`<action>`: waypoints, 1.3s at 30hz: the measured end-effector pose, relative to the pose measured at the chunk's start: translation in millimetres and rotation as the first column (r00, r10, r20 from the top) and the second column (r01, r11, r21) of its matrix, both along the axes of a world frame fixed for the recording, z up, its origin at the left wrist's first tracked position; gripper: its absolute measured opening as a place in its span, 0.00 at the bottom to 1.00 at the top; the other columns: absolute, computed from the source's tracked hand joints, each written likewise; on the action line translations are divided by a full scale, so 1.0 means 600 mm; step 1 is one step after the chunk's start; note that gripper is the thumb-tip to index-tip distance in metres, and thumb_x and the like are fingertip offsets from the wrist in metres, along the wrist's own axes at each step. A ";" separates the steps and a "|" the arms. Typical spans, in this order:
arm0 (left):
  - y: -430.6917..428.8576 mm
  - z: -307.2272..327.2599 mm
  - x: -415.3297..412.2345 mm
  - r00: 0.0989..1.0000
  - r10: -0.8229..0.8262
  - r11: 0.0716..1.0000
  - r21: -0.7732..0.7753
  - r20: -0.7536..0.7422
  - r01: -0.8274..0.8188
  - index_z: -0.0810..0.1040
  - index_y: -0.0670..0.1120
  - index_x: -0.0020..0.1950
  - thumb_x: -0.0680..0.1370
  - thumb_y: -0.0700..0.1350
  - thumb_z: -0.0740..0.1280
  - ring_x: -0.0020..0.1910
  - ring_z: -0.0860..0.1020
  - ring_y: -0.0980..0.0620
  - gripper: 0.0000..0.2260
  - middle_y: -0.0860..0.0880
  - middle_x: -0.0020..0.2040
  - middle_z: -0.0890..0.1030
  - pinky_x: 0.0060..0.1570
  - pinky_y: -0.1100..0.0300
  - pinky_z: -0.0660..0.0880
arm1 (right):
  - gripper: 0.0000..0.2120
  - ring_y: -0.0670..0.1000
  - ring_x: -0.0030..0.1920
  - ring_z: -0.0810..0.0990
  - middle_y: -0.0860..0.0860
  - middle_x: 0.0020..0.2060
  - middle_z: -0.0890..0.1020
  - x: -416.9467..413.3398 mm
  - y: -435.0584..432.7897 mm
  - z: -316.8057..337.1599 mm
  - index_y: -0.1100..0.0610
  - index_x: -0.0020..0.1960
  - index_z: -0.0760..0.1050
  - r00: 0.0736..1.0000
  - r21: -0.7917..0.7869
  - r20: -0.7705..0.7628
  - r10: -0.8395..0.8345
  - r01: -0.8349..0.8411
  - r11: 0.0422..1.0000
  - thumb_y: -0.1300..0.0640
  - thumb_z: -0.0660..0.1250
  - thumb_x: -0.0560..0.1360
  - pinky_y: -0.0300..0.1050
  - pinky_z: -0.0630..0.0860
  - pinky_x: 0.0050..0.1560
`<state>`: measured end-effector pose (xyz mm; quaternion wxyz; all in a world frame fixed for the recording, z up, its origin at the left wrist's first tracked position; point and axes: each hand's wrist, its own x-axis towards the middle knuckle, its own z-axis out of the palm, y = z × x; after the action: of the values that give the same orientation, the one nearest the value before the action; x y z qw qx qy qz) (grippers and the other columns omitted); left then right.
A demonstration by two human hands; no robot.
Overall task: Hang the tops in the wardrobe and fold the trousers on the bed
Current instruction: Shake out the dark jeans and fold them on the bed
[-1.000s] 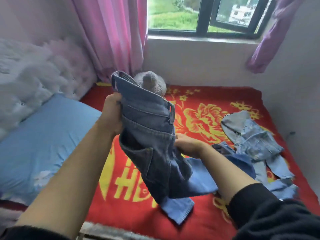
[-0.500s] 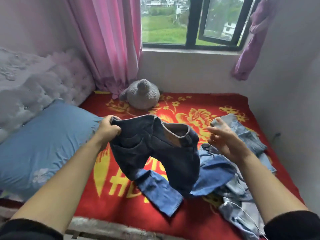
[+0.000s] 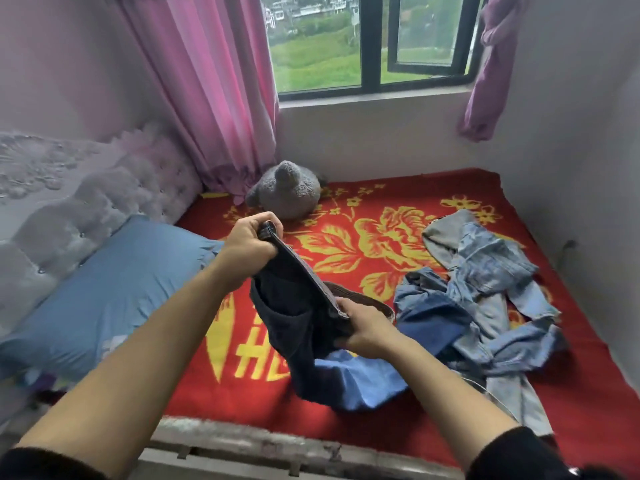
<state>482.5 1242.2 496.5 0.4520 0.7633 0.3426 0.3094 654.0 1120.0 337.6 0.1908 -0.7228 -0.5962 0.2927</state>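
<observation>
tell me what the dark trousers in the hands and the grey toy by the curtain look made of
Dark trousers: likely denim, matte dark blue; stitched waistband and pocket seams show.
Grey toy: seemingly plush, matte, with a fuzzy nubbly pile.

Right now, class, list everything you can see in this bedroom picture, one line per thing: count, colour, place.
dark jeans: one, dark blue, held above the bed's near side
denim heap: one pile, garment count unclear, light blue, right side of the bed
blanket: one, red with yellow flowers, covering the bed
pillow: one, blue, left side of the bed
plush toy: one, grey, far side of the bed
pink curtain: one, pink, left of the window
purple curtain: one, purple, bunched at the right
window: one, dark frame, far wall
headboard: one, pale, tufted, far left
left hand: one, grips the jeans' waistband
right hand: one, grips the waistband nearer the person
</observation>
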 end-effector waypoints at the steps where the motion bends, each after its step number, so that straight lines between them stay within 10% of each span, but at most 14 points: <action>1: -0.003 0.003 -0.009 1.000 0.011 1.000 -0.004 0.003 -0.011 0.70 0.44 0.34 0.60 0.30 0.57 0.25 0.62 0.60 0.11 0.58 0.24 0.66 0.24 0.67 0.58 | 0.27 0.52 0.57 0.81 0.47 0.55 0.83 0.002 -0.004 -0.009 0.41 0.65 0.71 0.999 0.032 0.018 -0.032 0.031 0.999 0.44 0.72 0.67 0.48 0.77 0.54; 5: 0.018 0.006 -0.050 0.992 0.078 0.997 0.035 -0.101 -0.075 0.70 0.46 0.37 0.63 0.30 0.60 0.25 0.63 0.61 0.11 0.58 0.26 0.67 0.24 0.67 0.61 | 0.03 0.57 0.46 0.82 0.51 0.39 0.81 0.052 -0.034 -0.012 0.50 0.41 0.75 0.974 -0.094 0.225 -0.012 0.034 0.995 0.51 0.66 0.72 0.45 0.72 0.39; 11: 0.071 -0.033 -0.074 0.907 0.005 0.997 0.069 -0.422 0.026 0.69 0.47 0.39 0.69 0.29 0.66 0.29 0.66 0.57 0.14 0.52 0.31 0.69 0.29 0.63 0.63 | 0.37 0.55 0.41 0.77 0.54 0.44 0.79 0.132 -0.052 0.016 0.53 0.73 0.52 0.882 -0.102 0.333 -0.332 0.384 0.918 0.60 0.68 0.70 0.46 0.70 0.34; 13: 0.092 -0.051 -0.066 0.834 0.025 0.976 0.194 -0.551 0.099 0.68 0.50 0.38 0.68 0.31 0.68 0.32 0.68 0.54 0.15 0.53 0.32 0.70 0.29 0.62 0.63 | 0.20 0.53 0.39 0.75 0.53 0.44 0.79 0.138 -0.050 0.020 0.57 0.59 0.68 0.881 -0.254 0.425 -0.209 0.338 0.906 0.57 0.69 0.70 0.43 0.71 0.34; 15: 0.115 -0.075 -0.058 0.722 0.040 0.938 0.275 -0.691 0.212 0.68 0.51 0.38 0.68 0.34 0.67 0.37 0.71 0.50 0.13 0.52 0.36 0.74 0.33 0.61 0.66 | 0.07 0.52 0.38 0.76 0.53 0.39 0.78 0.127 -0.052 0.017 0.57 0.39 0.71 0.877 -0.370 0.477 -0.052 0.254 0.893 0.57 0.68 0.70 0.42 0.73 0.35; 20: 0.152 -0.164 -0.038 0.209 0.208 0.839 0.284 -0.955 0.464 0.78 0.53 0.58 0.72 0.39 0.64 0.59 0.77 0.48 0.16 0.51 0.58 0.78 0.46 0.56 0.73 | 0.18 0.58 0.62 0.74 0.55 0.60 0.77 0.107 -0.029 -0.009 0.57 0.61 0.76 0.764 -0.509 0.613 0.203 0.185 0.841 0.51 0.64 0.74 0.54 0.67 0.63; 27: 0.246 -0.226 -0.062 -0.109 0.067 0.887 0.009 -0.992 0.463 0.80 0.46 0.55 0.73 0.40 0.64 0.55 0.80 0.47 0.12 0.49 0.55 0.81 0.48 0.55 0.77 | 0.11 0.54 0.50 0.84 0.56 0.58 0.80 0.116 0.067 -0.029 0.56 0.53 0.70 0.941 -0.672 0.330 0.077 0.177 0.719 0.60 0.58 0.72 0.49 0.80 0.46; 30: 0.329 -0.222 -0.053 -0.046 0.059 0.893 0.032 -0.997 0.449 0.78 0.48 0.57 0.73 0.37 0.62 0.55 0.80 0.46 0.15 0.48 0.57 0.81 0.45 0.55 0.76 | 0.23 0.55 0.40 0.86 0.62 0.62 0.78 0.157 0.161 -0.020 0.59 0.65 0.71 0.978 -0.691 0.205 -0.038 0.172 0.702 0.62 0.58 0.70 0.50 0.82 0.39; 33: 0.433 -0.186 -0.029 0.213 0.022 0.947 0.089 -0.977 0.309 0.76 0.48 0.54 0.72 0.35 0.60 0.45 0.83 0.43 0.15 0.44 0.54 0.80 0.35 0.54 0.79 | 0.12 0.54 0.39 0.85 0.58 0.44 0.84 0.191 0.271 0.056 0.62 0.51 0.80 0.951 -0.574 0.291 -0.103 0.260 0.777 0.67 0.62 0.71 0.49 0.83 0.40; 36: 0.547 -0.094 0.005 0.502 0.192 0.935 0.312 -0.843 0.167 0.77 0.49 0.53 0.72 0.36 0.62 0.48 0.82 0.39 0.14 0.40 0.55 0.81 0.42 0.55 0.79 | 0.14 0.52 0.49 0.82 0.53 0.49 0.84 0.230 0.387 0.179 0.57 0.54 0.83 0.862 -0.100 0.376 -0.340 0.402 0.910 0.67 0.62 0.74 0.39 0.75 0.47; 39: 0.633 0.057 0.056 0.745 0.320 0.883 0.469 -0.585 -0.011 0.79 0.52 0.61 0.73 0.34 0.64 0.56 0.79 0.39 0.21 0.41 0.58 0.81 0.55 0.53 0.75 | 0.23 0.55 0.63 0.78 0.55 0.61 0.81 0.265 0.463 0.323 0.55 0.61 0.81 0.787 0.382 0.200 -0.584 0.486 0.786 0.69 0.59 0.72 0.40 0.71 0.65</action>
<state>516.2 1622.1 530.9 0.0927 0.8688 0.4673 0.1351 812.7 1397.6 531.1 0.2826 -0.8605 -0.4238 0.0120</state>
